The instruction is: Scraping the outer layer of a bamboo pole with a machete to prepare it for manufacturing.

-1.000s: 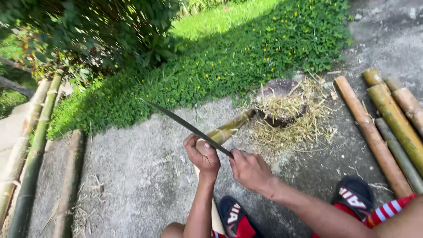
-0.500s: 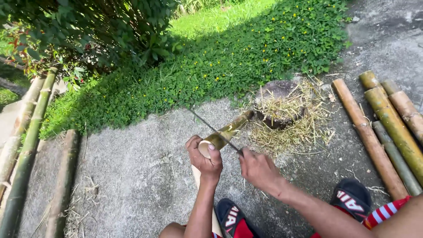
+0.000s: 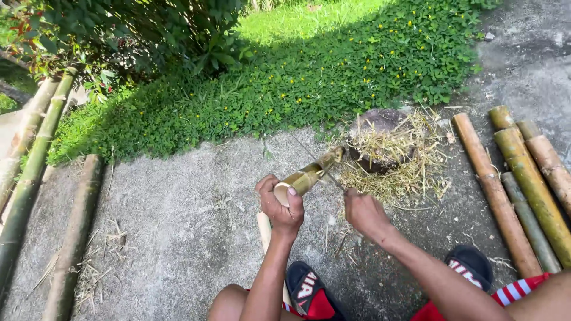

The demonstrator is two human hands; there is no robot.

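Note:
My left hand (image 3: 282, 206) grips the near end of a short yellow-green bamboo piece (image 3: 311, 173). The piece slants up and away, and its far end rests on a dark chopping block (image 3: 380, 122). My right hand (image 3: 364, 212) is closed on the handle of a long thin blade (image 3: 324, 169), which lies edge-on against the right side of the bamboo and shows only as a narrow line. Pale bamboo shavings (image 3: 399, 173) cover the block and the concrete around it. Both hands are over the concrete, just in front of my knees.
Several bamboo poles (image 3: 523, 178) lie side by side at the right. More long poles (image 3: 35, 160) lie along the left edge. Green ground cover (image 3: 309, 77) and shrubs border the concrete at the back. My sandalled feet (image 3: 309, 294) are at the bottom.
The blade, raised and pointing up-left a second ago, has swung down onto the bamboo piece. My right hand has dropped lower and to the right. The left hand keeps its hold.

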